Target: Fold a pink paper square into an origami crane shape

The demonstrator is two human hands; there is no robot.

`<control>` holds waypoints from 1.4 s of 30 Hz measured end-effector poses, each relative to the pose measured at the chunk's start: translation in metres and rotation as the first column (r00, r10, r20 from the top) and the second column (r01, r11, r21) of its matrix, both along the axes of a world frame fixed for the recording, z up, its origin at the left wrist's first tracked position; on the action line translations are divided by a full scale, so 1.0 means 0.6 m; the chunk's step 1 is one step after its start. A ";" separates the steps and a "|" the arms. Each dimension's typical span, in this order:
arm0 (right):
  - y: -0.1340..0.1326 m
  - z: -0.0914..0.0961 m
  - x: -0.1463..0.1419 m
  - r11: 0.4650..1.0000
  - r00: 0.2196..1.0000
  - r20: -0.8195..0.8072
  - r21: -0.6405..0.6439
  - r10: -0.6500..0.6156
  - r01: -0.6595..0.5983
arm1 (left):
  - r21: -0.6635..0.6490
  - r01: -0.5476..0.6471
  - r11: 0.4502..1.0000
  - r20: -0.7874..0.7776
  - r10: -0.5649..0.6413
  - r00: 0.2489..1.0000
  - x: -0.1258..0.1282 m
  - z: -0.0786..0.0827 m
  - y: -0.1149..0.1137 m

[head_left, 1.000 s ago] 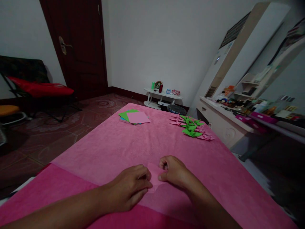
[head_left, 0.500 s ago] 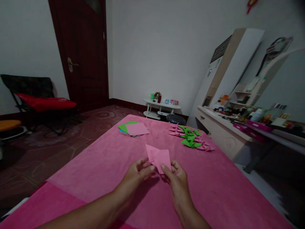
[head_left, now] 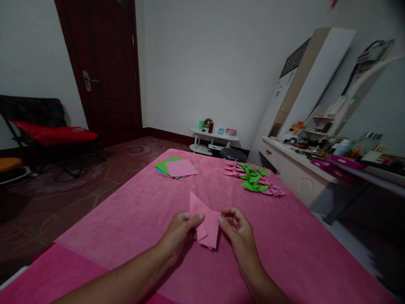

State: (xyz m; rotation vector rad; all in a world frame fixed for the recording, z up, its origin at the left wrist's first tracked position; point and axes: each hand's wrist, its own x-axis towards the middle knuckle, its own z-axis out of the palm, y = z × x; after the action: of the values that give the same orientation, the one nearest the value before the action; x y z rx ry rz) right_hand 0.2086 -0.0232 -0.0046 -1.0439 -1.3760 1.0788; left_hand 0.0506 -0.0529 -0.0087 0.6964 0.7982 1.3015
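Note:
A partly folded pink paper (head_left: 204,219) is held up just above the pink tablecloth (head_left: 133,219). My left hand (head_left: 179,230) pinches its left side, thumb on top. My right hand (head_left: 236,228) grips its right edge with curled fingers. One pointed flap sticks up and another hangs down between the hands. Farther back lies a stack of flat paper sheets (head_left: 176,167), pink on top with green and blue under it. To the back right sits a cluster of folded pink and green paper cranes (head_left: 253,179).
A dark door (head_left: 101,71) and a chair with a red cushion (head_left: 50,133) stand at the left. A small white shelf (head_left: 215,139) is against the far wall. A cluttered dresser (head_left: 310,164) and a tall white air conditioner (head_left: 300,80) line the right side.
The hands lifted the pink paper off the cloth, where they had been pressing it. It has since been turned and opened, so one flap points up and one hangs down.

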 end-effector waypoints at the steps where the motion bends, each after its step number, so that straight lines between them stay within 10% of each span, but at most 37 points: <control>1: 0.001 0.003 0.002 1.000 1.000 0.020 0.000 0.015 -0.015 | -0.001 0.009 1.000 -0.016 -0.009 1.000 0.000 0.000 0.000; 42: -0.021 0.008 -0.003 0.922 0.854 0.520 0.339 -0.018 -0.187 | -0.010 0.055 0.998 -0.106 -0.056 0.993 0.006 0.003 -0.006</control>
State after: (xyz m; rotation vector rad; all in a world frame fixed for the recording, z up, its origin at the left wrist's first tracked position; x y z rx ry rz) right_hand 0.2065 -0.0359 0.0001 -1.0221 -1.9900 0.5604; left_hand 0.0541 -0.0563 -0.0070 0.7817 0.8630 1.2190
